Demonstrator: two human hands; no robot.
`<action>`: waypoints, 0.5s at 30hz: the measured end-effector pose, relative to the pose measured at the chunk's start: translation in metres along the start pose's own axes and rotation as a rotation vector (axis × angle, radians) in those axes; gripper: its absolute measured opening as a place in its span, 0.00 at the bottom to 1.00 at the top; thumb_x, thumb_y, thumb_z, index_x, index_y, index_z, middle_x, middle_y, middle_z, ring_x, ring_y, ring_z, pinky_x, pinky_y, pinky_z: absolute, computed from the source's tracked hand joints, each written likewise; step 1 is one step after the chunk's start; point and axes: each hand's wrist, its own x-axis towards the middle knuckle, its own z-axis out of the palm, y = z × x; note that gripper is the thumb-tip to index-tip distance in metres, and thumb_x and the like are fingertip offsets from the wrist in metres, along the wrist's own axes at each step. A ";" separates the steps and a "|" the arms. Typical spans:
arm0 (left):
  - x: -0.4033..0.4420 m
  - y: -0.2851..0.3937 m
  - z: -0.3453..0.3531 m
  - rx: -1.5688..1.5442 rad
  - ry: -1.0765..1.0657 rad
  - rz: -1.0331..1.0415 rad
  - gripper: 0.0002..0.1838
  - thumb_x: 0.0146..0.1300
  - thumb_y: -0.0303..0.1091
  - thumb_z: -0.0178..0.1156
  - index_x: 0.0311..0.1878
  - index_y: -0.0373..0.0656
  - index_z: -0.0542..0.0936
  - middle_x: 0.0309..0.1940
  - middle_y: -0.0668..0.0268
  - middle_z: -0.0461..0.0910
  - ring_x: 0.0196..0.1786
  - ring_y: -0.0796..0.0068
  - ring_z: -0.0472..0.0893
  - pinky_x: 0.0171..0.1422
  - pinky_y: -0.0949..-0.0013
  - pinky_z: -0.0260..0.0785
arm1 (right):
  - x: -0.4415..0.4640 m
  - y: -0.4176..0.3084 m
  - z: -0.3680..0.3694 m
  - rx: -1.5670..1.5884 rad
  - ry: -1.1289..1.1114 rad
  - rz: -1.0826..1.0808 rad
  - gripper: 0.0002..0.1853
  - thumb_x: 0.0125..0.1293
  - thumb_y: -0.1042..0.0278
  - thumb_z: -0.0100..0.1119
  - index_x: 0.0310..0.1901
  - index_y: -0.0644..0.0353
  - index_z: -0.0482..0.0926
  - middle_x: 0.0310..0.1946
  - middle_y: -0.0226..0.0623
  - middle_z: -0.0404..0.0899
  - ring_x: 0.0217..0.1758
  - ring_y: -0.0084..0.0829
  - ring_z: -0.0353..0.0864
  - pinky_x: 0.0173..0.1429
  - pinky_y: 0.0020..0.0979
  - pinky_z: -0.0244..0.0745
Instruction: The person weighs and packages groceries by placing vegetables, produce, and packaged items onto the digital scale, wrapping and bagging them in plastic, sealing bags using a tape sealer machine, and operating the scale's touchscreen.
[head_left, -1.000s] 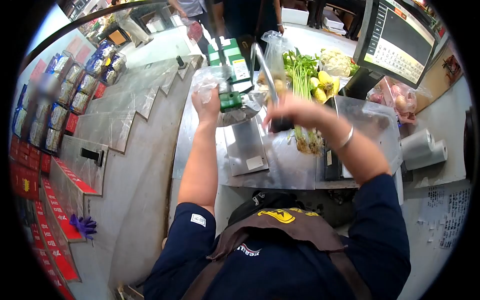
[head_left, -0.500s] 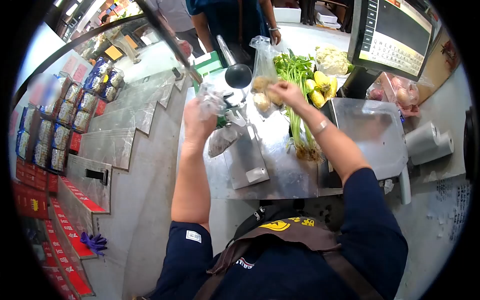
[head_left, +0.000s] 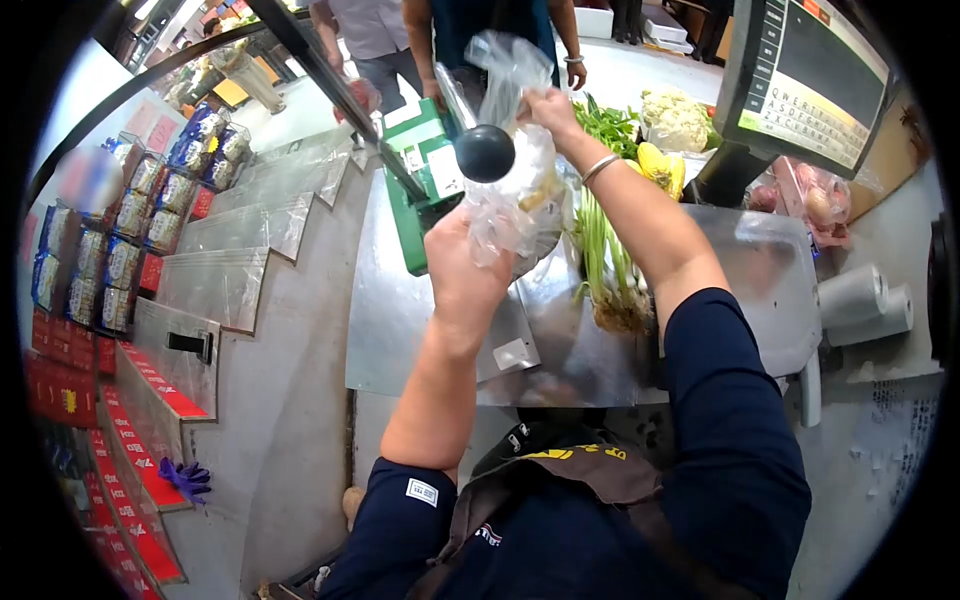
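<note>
My left hand is closed on a clear plastic bag bunched in its fingers, over the metal counter. Up and to the right, my right hand pinches the upper part of another clear bag, with yellowish contents low in it. The two bags overlap, and their border is hard to make out. Left of them is a green machine with a lever ending in a black ball knob. Green-leaved stalks with roots lie to the right.
Yellow vegetables and a cauliflower lie beyond the stalks, beside a touchscreen. A metal pole slants past the machine. People stand across the counter. Plastic rolls are at right.
My right hand has lifted the bag off the counter, up and to the left. My left hand has moved right, away from the machine, with its bag. The lever knob stays beside them.
</note>
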 end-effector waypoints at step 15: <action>-0.029 -0.054 0.087 0.031 0.206 -0.114 0.08 0.48 0.28 0.55 0.30 0.33 0.77 0.21 0.52 0.77 0.26 0.54 0.78 0.34 0.63 0.69 | -0.150 -0.271 -0.165 -0.003 0.172 -0.265 0.10 0.66 0.66 0.46 0.27 0.56 0.72 0.23 0.29 0.71 0.21 0.22 0.68 0.28 0.22 0.66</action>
